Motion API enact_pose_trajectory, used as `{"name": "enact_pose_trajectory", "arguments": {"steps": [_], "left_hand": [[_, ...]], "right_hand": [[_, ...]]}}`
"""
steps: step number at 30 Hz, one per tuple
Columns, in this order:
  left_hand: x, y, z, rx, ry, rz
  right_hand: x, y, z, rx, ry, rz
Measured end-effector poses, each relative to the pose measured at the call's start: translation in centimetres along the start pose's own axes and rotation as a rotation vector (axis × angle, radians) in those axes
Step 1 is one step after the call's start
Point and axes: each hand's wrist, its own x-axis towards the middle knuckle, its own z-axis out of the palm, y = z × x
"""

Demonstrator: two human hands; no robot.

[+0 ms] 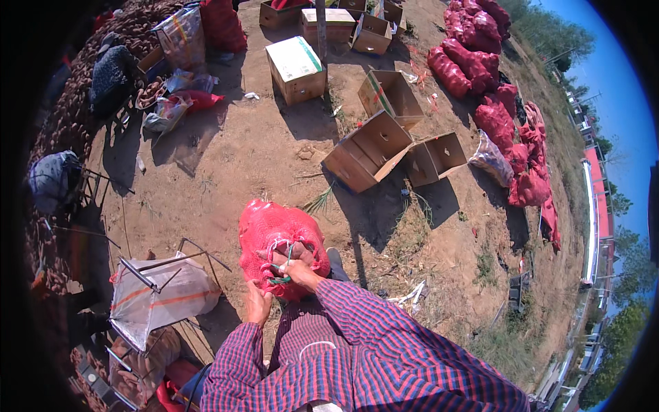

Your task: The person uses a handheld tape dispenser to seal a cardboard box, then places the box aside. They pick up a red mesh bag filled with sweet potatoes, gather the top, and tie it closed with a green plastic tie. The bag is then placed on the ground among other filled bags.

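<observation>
A full red mesh sack [257, 226] stands on the soil right in front of me. Through its partly open mouth I see brownish-pink sweet potatoes [304, 252]. My right hand [298, 273] is at the mouth, its fingers closed on a green cord [280, 280] that crosses the opening. On the near left side of the sack, my left hand [257, 301] pinches the red mesh of the rim. The sack's underside is hidden from me.
To the left stands a metal frame [154, 278] holding a white bag [175, 298]. Open cardboard boxes [368, 152] lie ahead, near a post [322, 31]. Filled red sacks [494, 123] line the right. A person [116, 77] sits by a sweet potato heap [67, 103].
</observation>
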Motion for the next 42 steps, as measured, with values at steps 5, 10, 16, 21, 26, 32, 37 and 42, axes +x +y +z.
{"name": "enact_pose_trajectory", "arguments": {"steps": [5, 10, 16, 21, 26, 32, 37, 42], "left_hand": [[-0.6, 0.5, 2.1, 0.227, -0.09, 0.082], [-1.1, 0.9, 3.1, 0.443, -0.244, 0.28], [-2.6, 4.5, 6.4, 0.302, -0.388, 0.475], [-3.5, 9.9, 11.1, 0.344, -0.451, 0.547], [-3.3, 17.9, 16.5, 0.392, -0.558, 0.657], [-3.4, 24.6, 21.2, 0.35, -0.691, 0.836], [-2.4, 30.9, 23.9, 0.514, -0.886, 0.974], [-2.0, 31.3, 27.1, 0.434, -1.141, 1.02]], "right_hand": [[-2.0, 3.4, -0.9, 0.017, 0.025, 0.13], [-5.3, 6.1, -3.2, 0.082, -0.029, 0.127], [-9.7, 9.9, -8.0, 0.059, 0.126, 0.102], [-13.4, 11.2, -13.7, 0.463, 0.246, 0.1], [-18.1, 15.6, -19.1, 0.65, 0.475, 0.15], [-23.5, 16.9, -23.3, 0.782, 0.565, 0.182], [-26.9, 15.6, -26.2, 0.859, 0.713, 0.223], [-30.5, 16.0, -25.4, 1.001, 0.839, 0.375]]}}
